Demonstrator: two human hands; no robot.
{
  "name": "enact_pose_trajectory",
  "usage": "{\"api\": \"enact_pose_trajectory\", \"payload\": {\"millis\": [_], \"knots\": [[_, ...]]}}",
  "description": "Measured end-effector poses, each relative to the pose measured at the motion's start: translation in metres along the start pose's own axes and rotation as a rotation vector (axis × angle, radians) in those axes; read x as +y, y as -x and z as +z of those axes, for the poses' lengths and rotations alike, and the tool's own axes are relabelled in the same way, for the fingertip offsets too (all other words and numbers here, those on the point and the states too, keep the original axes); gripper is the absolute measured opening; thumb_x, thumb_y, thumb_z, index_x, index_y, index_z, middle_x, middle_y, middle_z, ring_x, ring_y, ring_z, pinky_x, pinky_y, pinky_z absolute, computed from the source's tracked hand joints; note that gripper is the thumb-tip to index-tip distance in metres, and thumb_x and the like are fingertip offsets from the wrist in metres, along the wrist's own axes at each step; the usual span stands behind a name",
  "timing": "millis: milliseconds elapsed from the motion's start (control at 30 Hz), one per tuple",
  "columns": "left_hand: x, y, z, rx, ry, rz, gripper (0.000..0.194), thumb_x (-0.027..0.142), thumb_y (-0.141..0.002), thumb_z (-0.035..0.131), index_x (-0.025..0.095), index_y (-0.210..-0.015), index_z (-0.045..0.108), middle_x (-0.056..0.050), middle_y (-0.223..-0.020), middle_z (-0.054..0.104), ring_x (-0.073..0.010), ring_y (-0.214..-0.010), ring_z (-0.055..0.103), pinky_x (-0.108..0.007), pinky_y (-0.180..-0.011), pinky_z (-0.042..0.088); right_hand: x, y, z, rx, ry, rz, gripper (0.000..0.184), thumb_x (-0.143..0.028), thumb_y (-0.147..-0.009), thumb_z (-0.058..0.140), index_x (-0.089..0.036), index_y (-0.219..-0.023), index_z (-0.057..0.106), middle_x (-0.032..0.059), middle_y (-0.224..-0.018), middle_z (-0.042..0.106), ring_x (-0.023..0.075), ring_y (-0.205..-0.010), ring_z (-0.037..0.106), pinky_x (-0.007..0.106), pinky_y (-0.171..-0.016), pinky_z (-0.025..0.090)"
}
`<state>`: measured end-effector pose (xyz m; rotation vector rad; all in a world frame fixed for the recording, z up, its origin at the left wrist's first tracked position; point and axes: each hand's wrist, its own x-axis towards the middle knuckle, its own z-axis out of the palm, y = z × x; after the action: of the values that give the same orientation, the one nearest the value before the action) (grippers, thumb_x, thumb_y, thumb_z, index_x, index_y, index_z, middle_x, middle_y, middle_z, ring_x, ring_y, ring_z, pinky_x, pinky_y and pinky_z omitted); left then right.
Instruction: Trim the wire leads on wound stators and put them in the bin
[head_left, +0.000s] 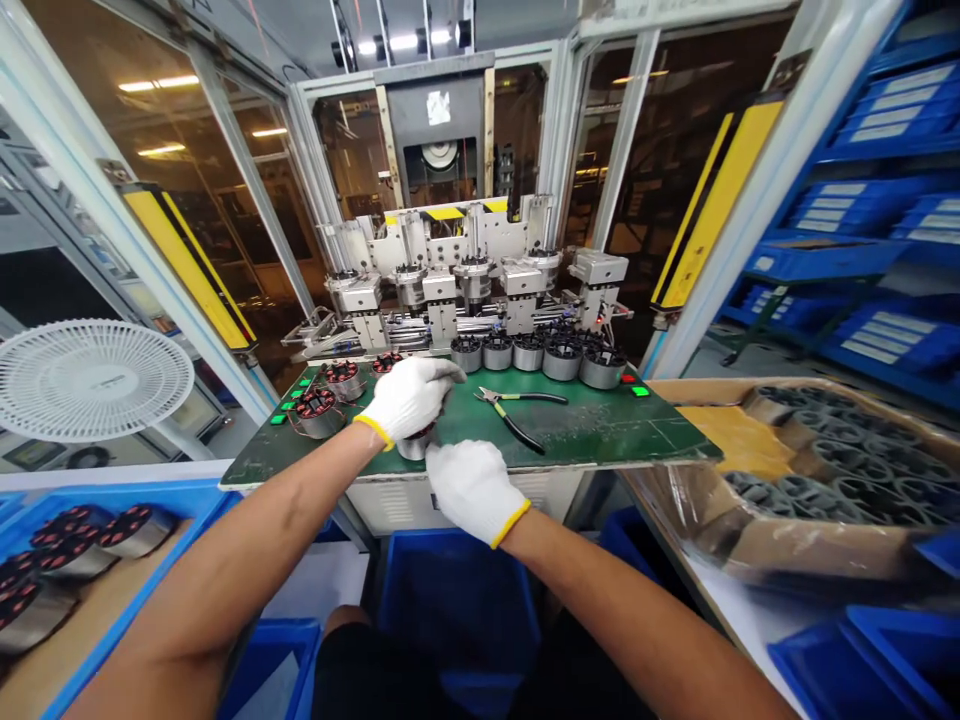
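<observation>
Stator (413,447) sits beneath left hand (410,398), beside right hand (476,488), each grip's closure unclear.

Knit cloth gloves (474,487), matt; green worktop (615,425), smooth, scuffed, slightly glossy, stator (412,447) side of smooth bare metal, fan grille (94,380) of matt white plastic, carton (810,560) of brown cardboard

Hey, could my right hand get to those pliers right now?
Likely yes: the pliers lie open on the green worktop just beyond the right hand, and nothing seems to stand between them.
</observation>
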<state>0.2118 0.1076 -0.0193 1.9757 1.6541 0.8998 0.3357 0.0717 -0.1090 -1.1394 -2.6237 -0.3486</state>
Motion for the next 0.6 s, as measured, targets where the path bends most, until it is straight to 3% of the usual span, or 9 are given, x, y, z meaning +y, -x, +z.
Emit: {"api": "enact_pose_trajectory", "payload": {"millis": [67,133,200,267,333,433,533,600], "knots": [[-0.003,-0.003,0.002,-0.019,0.031,0.008,0.032,0.025,-0.082,0.044,0.02,-0.105,0.066,0.002,-0.065,0.065,-0.0094,-0.05,0.056,-0.019,-0.051,0.045,-0.003,0.001,-0.001,-0.01,-0.008,0.024,0.013,-0.012,-0.08,0.044,-0.013,-0.088,0.054,0.0114,-0.072,0.061,0.0283,-0.069,0.063,0.038,-0.057,0.046],[-0.011,0.008,-0.005,0.04,-0.004,0.095,0.035,0.028,-0.084,0.047,0.021,-0.116,0.061,0.0,-0.085,0.07,-0.0111,-0.065,0.062,-0.022,-0.064,0.051,0.0,0.001,-0.002,-0.015,-0.015,0.039,0.013,-0.013,-0.081,0.045,-0.013,-0.09,0.053,0.0112,-0.074,0.062,0.0271,-0.071,0.064,0.037,-0.059,0.046],[-0.02,0.026,-0.014,0.092,-0.169,0.242,0.034,0.03,-0.084,0.052,0.023,-0.116,0.061,-0.001,-0.104,0.068,-0.0144,-0.088,0.064,-0.027,-0.08,0.05,0.005,0.002,-0.004,-0.019,-0.02,0.049,0.013,-0.014,-0.081,0.045,-0.014,-0.092,0.053,0.011,-0.076,0.062,0.0264,-0.071,0.064,0.036,-0.06,0.046],[-0.03,0.044,-0.019,0.038,-0.405,0.387,0.026,0.031,-0.085,0.054,0.024,-0.106,0.065,-0.002,-0.108,0.067,-0.0167,-0.098,0.061,-0.029,-0.088,0.047,0.007,0.003,-0.005,-0.02,-0.024,0.054,0.015,-0.015,-0.082,0.044,-0.015,-0.094,0.053,0.0106,-0.077,0.062,0.0262,-0.072,0.064,0.036,-0.06,0.046],[-0.039,0.057,-0.013,-0.017,-0.626,0.462,0.024,0.03,-0.088,0.05,0.023,-0.104,0.066,-0.005,-0.105,0.067,-0.0184,-0.095,0.061,-0.032,-0.085,0.047,0.002,0.006,-0.006,-0.032,-0.03,0.072,0.018,-0.015,-0.084,0.042,-0.016,-0.096,0.055,0.0097,-0.077,0.063,0.0258,-0.071,0.064,0.035,-0.059,0.046],[-0.051,0.064,0.006,0.052,-0.826,0.484,0.028,0.028,-0.092,0.041,0.021,-0.108,0.063,-0.008,-0.102,0.066,-0.0211,-0.09,0.06,-0.035,-0.078,0.047,-0.015,0.011,-0.007,-0.039,-0.053,0.155,0.022,-0.018,-0.088,0.04,-0.018,-0.1,0.058,0.0086,-0.075,0.065,0.0236,-0.069,0.065,0.032,-0.059,0.045],[-0.062,0.061,0.02,0.169,-0.801,0.555,0.031,0.029,-0.092,0.039,0.02,-0.112,0.06,-0.009,-0.107,0.064,-0.0225,-0.097,0.057,-0.037,-0.082,0.044,-0.021,0.012,-0.015,-0.051,-0.034,0.186,0.028,-0.02,-0.091,0.036,-0.02,-0.099,0.062,0.0083,-0.074,0.066,0.023,-0.069,0.066,0.03,-0.058,0.044],[-0.068,0.057,0.023,0.21,-0.771,0.59,0.031,0.03,-0.09,0.04,0.019,-0.111,0.06,-0.008,-0.106,0.064,-0.0221,-0.093,0.057,-0.037,-0.079,0.044,-0.009,0.006,-0.024,-0.068,0.014,0.125,0.031,-0.021,-0.091,0.034,-0.022,-0.097,0.065,0.0086,-0.073,0.067,0.0233,-0.064,0.065,0.031,-0.055,0.044]]}}
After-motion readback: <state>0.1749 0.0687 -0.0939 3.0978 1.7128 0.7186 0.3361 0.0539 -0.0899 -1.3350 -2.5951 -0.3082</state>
